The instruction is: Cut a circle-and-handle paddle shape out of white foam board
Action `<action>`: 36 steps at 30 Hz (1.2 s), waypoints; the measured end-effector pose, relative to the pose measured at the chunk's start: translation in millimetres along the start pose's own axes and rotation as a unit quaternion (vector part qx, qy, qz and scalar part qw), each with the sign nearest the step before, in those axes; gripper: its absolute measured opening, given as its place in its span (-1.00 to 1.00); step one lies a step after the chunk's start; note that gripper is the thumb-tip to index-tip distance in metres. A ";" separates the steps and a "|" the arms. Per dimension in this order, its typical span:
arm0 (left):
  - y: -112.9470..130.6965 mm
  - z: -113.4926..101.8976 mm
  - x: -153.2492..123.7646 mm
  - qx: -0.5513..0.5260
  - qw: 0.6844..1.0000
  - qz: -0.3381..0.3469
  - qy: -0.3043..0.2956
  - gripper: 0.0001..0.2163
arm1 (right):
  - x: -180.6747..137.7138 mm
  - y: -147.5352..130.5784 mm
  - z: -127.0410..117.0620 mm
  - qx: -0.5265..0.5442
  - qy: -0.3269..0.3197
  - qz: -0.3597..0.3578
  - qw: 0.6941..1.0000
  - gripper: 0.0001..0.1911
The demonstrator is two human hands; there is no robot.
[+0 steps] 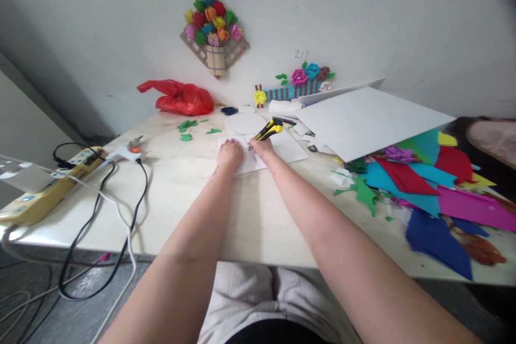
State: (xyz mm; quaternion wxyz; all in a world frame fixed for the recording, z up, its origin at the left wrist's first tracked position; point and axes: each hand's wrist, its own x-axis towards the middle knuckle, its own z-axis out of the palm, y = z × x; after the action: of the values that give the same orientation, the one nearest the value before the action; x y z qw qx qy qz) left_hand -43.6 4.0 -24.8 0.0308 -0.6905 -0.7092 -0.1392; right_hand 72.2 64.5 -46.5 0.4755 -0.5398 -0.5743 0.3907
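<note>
My right hand (261,148) is closed around a yellow and black utility knife (269,129), its tip end down at a white sheet (288,149) on the table. A dark curved line or cut shows on the sheet near the tip. Pressed onto the sheet's left part is my left hand (229,155), fingers lying flat with nothing held in them. Just behind the sheet lies a round white piece (245,123). The blade itself is too small to make out clearly.
Left: a glue gun (124,151), a power strip (52,188) and loose cables. Green paper leaves (187,126), a red plastic bag (183,98) and scissors (229,110) lie further back. Right: a large white board (368,121) and coloured paper scraps (407,183). Paper flowers (213,19) hang on the wall.
</note>
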 end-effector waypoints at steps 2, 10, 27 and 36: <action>-0.1 0.5 -0.1 0.000 1.000 0.003 0.005 -0.66 | -0.9 0.7 0.0 -0.005 0.003 0.000 1.000 -0.97; -3.6 4.7 2.4 -0.002 1.000 0.012 0.005 -0.66 | -7.2 1.9 -1.2 -0.021 0.005 -0.016 1.000 -0.96; -2.6 1.0 0.8 0.001 1.000 0.012 -0.001 -0.66 | -11.4 -1.7 -1.1 -0.031 0.017 -0.007 0.999 -0.91; -3.4 2.3 2.7 -0.002 1.000 0.012 -0.001 -0.66 | -10.9 -2.1 -1.8 -0.036 0.010 -0.016 0.999 -0.91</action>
State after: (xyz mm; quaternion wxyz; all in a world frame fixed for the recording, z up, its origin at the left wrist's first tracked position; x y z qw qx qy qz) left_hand -46.8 7.2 -26.9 0.0303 -0.6990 -0.7006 -0.1401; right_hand 73.1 53.3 -45.5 0.4682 -0.5510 -0.5916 0.3566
